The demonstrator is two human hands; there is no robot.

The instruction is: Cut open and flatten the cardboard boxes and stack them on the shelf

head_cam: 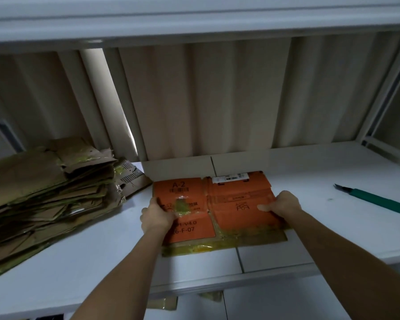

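The fingers of the left hand [158, 216] curl over the left edge of the orange box [238, 211], thumb on top beside a scuffed patch of tape, and the fingers of the right hand [284, 204] pinch its right edge, thumb lying flat on the printed face and the rest tucked underneath out of sight. Both hands hold the same piece, one at each side, and both forearms reach in from the near edge of the shelf [333, 179]. The step in hand looks like the flattening: the box is already slit and spread out, lying nearly flat on the white shelf board in the middle, well apart from the pile of flattened boxes [44, 199] at the left. Next it likely needs pressing down along its folds, then lifting and carrying left onto that pile, which calls for a firm two-sided hold so the flaps do not swing open. The box is orange on its printed face, with black lettering, a barcode mark, and a white label [230, 177] near its far edge; plain brown cardboard shows along the near edge, where yellowish tape [194, 247] clings in wrinkled strips. Creases split it into panels, and the far right flap is raised a little. A green-handled cutter [376, 200] lies on the shelf at the right, untouched, its blade pointing left.
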